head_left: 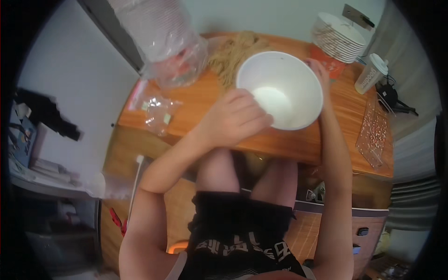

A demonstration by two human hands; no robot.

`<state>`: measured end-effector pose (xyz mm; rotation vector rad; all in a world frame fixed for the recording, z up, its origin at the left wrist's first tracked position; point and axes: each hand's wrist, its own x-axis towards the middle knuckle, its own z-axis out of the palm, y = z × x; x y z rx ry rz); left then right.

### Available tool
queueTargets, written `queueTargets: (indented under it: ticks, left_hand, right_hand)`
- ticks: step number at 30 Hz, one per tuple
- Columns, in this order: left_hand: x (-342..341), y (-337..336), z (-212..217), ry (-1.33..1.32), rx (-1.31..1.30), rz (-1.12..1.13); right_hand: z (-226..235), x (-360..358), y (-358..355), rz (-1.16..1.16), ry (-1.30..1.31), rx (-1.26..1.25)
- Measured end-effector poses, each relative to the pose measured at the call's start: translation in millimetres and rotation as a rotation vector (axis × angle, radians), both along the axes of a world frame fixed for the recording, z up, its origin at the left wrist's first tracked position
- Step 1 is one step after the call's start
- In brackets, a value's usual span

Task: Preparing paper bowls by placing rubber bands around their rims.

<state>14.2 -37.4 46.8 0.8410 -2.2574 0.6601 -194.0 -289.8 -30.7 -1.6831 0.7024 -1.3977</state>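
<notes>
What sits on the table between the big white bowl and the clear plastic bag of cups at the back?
In the head view, a heap of tan stringy fibres lies on the wooden table between the white bowl and the plastic bag.

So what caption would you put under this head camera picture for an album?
Seen from above, both hands hold an empty white bowl over a wooden table, noodles behind.

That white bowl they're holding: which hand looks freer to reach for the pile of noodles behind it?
Probably the left hand. It only grips the near rim of the white bowl, with the noodle pile just beyond, while the right hand steadies the bowl's far side.
</notes>
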Motion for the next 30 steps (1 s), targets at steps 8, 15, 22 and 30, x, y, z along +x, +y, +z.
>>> queueTargets:
  ticks: [8,15,22,30]
  left_hand:
    - [-12,1,-34,0.298,-0.056,0.001]
    - [83,-2,-79,0.977,0.229,0.587]
    - [87,-43,-82,0.368,0.480,0.545]
    - [93,-61,-77,-0.017,0.472,0.624]
  right_hand:
    - [-19,-17,-14,0.043,0.036,0.129]
    - [-15,-15,-19,0.084,-0.061,0.233]
    - [-18,-16,-17,0.066,-0.019,0.216]
    - [-16,-22,-19,0.042,-0.022,0.166]
